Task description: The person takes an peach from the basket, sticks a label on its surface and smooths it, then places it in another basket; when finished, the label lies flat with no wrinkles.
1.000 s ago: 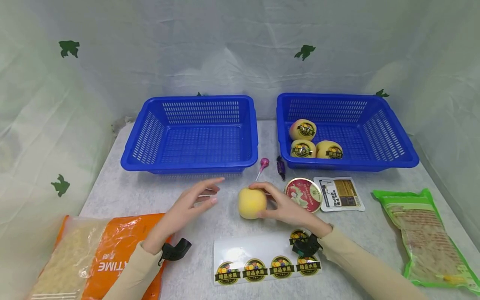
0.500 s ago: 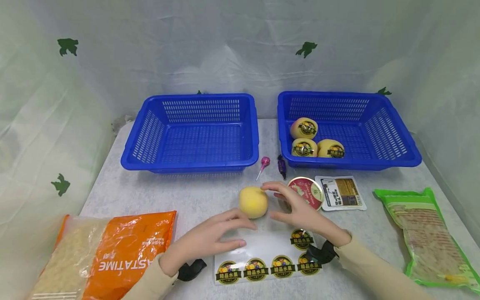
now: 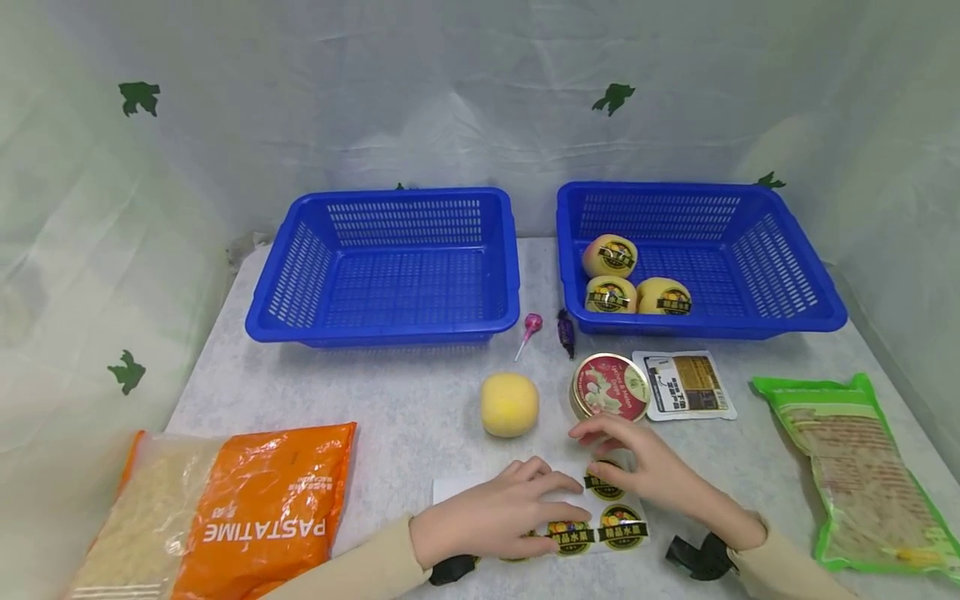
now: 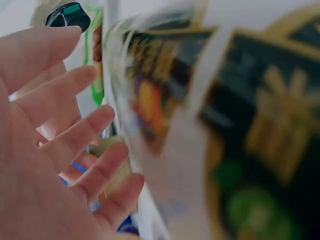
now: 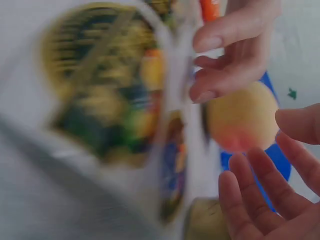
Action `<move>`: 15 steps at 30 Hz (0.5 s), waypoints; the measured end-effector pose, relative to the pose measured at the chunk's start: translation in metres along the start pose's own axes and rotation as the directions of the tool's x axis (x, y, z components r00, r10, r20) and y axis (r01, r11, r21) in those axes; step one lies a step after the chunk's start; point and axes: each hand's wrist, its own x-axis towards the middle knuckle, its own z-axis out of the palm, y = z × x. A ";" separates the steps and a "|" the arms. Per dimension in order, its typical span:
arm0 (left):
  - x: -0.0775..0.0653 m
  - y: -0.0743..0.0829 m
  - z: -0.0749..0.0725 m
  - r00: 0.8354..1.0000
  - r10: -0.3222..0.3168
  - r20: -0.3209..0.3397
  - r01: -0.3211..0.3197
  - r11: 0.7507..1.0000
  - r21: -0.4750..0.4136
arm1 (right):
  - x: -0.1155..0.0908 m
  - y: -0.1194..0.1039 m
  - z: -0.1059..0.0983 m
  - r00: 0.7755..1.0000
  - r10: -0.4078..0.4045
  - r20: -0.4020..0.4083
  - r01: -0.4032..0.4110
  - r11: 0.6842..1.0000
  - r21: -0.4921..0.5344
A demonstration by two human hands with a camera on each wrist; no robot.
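My left hand (image 3: 513, 508) is spread palm-down over a white sheet (image 3: 452, 487) of round black-and-gold fruit stickers, covering several of them. My right hand (image 3: 645, 467) hovers at the sheet's far right corner, its thumb by the upper sticker (image 3: 603, 483). Another sticker (image 3: 622, 527) shows below it. Both wrist views show loosely extended fingers (image 4: 95, 175) with nothing held; whether they touch the sheet I cannot tell. Beyond the hands stands a round yellow fruit, peach-like (image 3: 510, 406), with no sticker visible on its near side. The right wrist view shows a pink patch on it (image 5: 240, 120).
A blue basket (image 3: 382, 333) stands at back left. In the right blue basket (image 3: 750, 327) lie three stickered fruits (image 3: 611, 295). Around them are a lollipop (image 3: 532, 323), wrapped candy (image 3: 566, 333), round red tin (image 3: 611, 387), white pouch (image 3: 686, 385), orange pasta bag (image 3: 270, 500) and green-edged bag (image 3: 847, 467).
My right hand has let go of the yellow fruit and drawn back toward the sticker sheet. My left hand has moved right and nearer, over the sheet. The fruit stays in place.
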 end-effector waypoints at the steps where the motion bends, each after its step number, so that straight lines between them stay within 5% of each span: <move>1: 0.002 0.001 0.002 1.000 -0.001 0.007 0.001 1.000 0.025 | -0.004 0.001 0.000 1.000 0.017 0.003 -0.017 1.000 -0.006; 10: 0.005 -0.002 0.012 0.999 0.003 0.032 -0.006 0.995 0.101 | -0.032 0.009 0.004 0.993 0.110 -0.048 -0.118 0.963 -0.244; 15: 0.005 -0.004 0.010 0.999 0.011 0.037 -0.015 0.995 0.099 | -0.038 0.010 0.005 0.980 0.182 -0.085 -0.198 0.938 -0.283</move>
